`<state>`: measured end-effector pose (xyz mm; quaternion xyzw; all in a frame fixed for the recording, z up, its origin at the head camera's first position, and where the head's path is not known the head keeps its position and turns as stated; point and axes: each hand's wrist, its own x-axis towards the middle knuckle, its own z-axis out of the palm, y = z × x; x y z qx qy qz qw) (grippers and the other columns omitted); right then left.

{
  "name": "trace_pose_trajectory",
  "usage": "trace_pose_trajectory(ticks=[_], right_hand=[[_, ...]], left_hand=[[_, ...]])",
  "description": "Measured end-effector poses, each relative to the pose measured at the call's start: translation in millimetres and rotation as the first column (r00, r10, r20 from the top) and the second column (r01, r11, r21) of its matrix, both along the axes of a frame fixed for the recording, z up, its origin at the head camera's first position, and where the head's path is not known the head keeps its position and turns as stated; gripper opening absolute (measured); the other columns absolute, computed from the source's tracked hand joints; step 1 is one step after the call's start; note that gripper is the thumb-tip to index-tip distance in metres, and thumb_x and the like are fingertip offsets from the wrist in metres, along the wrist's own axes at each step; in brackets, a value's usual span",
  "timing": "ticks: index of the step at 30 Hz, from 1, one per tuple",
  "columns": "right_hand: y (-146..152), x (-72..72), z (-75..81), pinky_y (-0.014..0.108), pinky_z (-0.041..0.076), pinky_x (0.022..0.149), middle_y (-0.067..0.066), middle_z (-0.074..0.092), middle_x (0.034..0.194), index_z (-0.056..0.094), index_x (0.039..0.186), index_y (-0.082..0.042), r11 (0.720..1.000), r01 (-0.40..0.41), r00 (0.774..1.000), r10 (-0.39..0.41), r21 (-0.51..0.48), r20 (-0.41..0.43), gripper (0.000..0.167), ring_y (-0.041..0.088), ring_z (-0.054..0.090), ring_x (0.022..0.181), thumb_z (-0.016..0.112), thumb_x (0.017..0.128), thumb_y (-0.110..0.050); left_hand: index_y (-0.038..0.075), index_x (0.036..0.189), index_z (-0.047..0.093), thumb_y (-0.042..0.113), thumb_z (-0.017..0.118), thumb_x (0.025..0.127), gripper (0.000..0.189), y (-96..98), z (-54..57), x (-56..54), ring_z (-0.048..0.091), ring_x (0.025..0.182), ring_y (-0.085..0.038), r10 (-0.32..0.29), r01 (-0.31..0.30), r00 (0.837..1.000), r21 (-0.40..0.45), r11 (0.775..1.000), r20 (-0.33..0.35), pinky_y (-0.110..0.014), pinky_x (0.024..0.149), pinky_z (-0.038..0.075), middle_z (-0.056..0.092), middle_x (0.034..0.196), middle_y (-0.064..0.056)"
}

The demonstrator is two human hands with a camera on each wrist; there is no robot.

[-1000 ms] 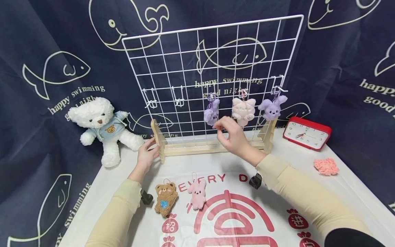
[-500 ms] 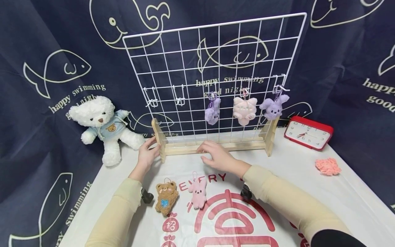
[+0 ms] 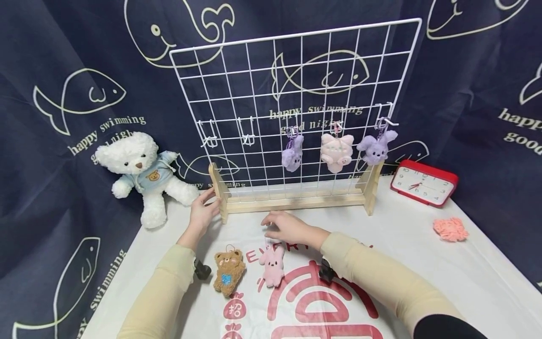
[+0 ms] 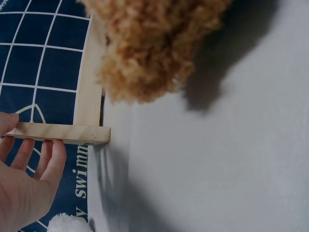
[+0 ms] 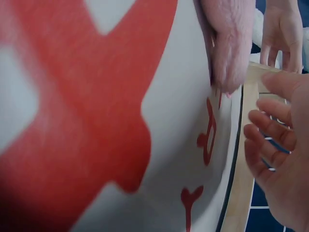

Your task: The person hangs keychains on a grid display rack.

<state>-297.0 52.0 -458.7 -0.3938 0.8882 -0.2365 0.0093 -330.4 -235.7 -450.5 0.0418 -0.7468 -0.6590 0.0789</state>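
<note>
Pink plush, a rabbit charm lies face up on the white-covered desk, with my right hand just beyond its ears. That hand's fingers are loosely bent and the thumb stands apart from them. With my left hand I pinch the wooden side post of the white wire rack, thumb on one face and fingers on the other. Toward my left, beside the rabbit, lies a brown bear charm. From the rack hang a purple charm, a pale pink charm and a purple rabbit charm.
</note>
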Motion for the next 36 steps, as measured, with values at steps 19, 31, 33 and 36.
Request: trace_pose_trajectory(ticks=[19,31,33,36], right_hand=[[-18.5,5.0,-12.2,0.029,0.051,0.073,-0.006,0.054,0.081,0.061,0.080,-0.017,0.981,0.176,0.982,-0.181,0.076,0.054,0.020,0.014,0.053,0.080,0.074,0.094,-0.012],[-15.4,9.4,-7.0,0.032,0.053,0.074,-0.004,0.058,0.078,0.059,0.086,-0.013,0.982,0.185,0.978,-0.187,0.032,0.095,0.016,0.014,0.055,0.077,0.064,0.100,-0.009],[-12.9,9.2,-3.7,0.032,0.054,0.074,-0.003,0.060,0.077,0.060,0.086,-0.012,0.988,0.156,0.984,-0.155,-0.010,0.087,0.015,0.014,0.056,0.074,0.066,0.099,-0.008],[-9.8,8.4,0.3,0.029,0.055,0.073,-0.004,0.063,0.076,0.063,0.087,-0.011,0.992,0.100,0.992,-0.094,-0.076,0.079,0.012,0.011,0.057,0.073,0.070,0.095,-0.006]], left_hand=[[-0.005,0.150,0.045,-0.002,0.064,0.098,0.055,9.5,31.3,22.0,0.063,0.106,-0.021,-0.031,0.031,0.999,0.002,1.000,0.021,-0.028,0.085,0.061,0.049,0.144,-0.030],[-0.002,0.151,0.045,-0.001,0.064,0.098,0.055,6.0,17.5,11.7,0.061,0.110,-0.026,-0.029,0.029,0.999,-0.006,1.000,0.025,-0.032,0.089,0.060,0.049,0.146,-0.028],[0.000,0.151,0.046,0.001,0.064,0.099,0.056,3.3,9.8,6.3,0.062,0.108,-0.022,-0.022,0.022,0.999,-0.002,1.000,0.025,-0.030,0.088,0.060,0.050,0.147,-0.027],[0.003,0.152,0.047,0.004,0.065,0.099,0.056,0.7,1.1,0.8,0.062,0.104,-0.016,-0.009,0.009,1.000,-0.002,1.000,0.018,-0.025,0.085,0.060,0.051,0.147,-0.024]])
